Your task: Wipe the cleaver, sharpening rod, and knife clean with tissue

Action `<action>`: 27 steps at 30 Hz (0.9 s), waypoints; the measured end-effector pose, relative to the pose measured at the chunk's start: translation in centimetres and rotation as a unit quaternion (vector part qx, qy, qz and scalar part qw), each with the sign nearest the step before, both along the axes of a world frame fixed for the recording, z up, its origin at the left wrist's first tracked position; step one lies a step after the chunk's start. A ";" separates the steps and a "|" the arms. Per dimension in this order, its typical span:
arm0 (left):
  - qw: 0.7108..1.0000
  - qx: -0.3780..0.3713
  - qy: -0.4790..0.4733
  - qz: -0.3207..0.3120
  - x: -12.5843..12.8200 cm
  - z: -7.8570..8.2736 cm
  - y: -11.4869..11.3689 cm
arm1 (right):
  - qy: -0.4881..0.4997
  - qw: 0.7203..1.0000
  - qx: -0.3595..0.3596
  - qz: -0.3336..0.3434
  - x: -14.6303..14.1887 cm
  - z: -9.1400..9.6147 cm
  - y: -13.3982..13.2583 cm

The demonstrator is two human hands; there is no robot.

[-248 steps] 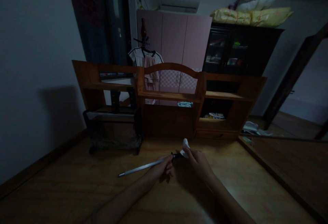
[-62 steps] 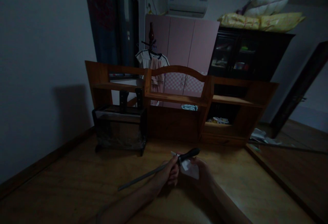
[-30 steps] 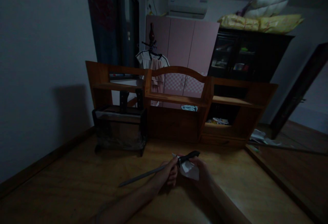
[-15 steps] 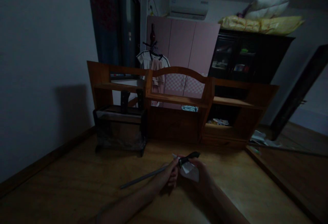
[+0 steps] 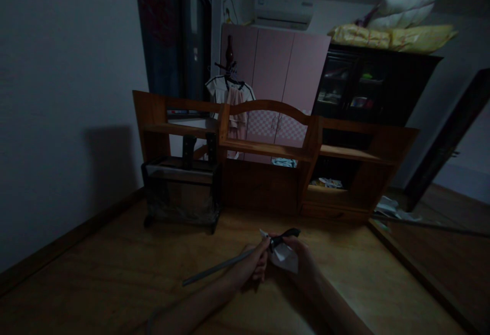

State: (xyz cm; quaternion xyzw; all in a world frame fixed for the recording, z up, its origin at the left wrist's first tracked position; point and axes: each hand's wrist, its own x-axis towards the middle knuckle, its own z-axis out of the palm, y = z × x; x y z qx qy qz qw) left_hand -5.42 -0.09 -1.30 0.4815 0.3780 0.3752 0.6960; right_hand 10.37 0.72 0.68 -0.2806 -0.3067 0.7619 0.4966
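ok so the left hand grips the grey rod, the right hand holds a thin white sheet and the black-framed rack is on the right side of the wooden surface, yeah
Not quite: the head view shows the black-framed rack on the left side of the wooden surface. The left hand does grip the grey rod and the right hand holds a thin white sheet.

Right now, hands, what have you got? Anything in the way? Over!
Left hand gripping long thin grey rod near its black handle. Right hand holding thin white sheet at the handle. Black-framed box beyond, leftward, apart from both hands.
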 end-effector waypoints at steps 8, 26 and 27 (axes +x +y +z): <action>1.000 0.009 -0.025 0.015 -0.1 0.9 -0.7 | -0.006 1.000 0.014 0.007 0.0 0.4 -0.3; 1.000 0.004 0.006 0.009 0.0 -0.1 0.0 | -0.029 0.999 0.014 0.009 0.1 -0.2 -0.1; 1.000 0.005 0.009 0.008 0.0 -0.1 0.0 | -0.028 0.999 0.015 0.021 0.1 -0.3 -0.1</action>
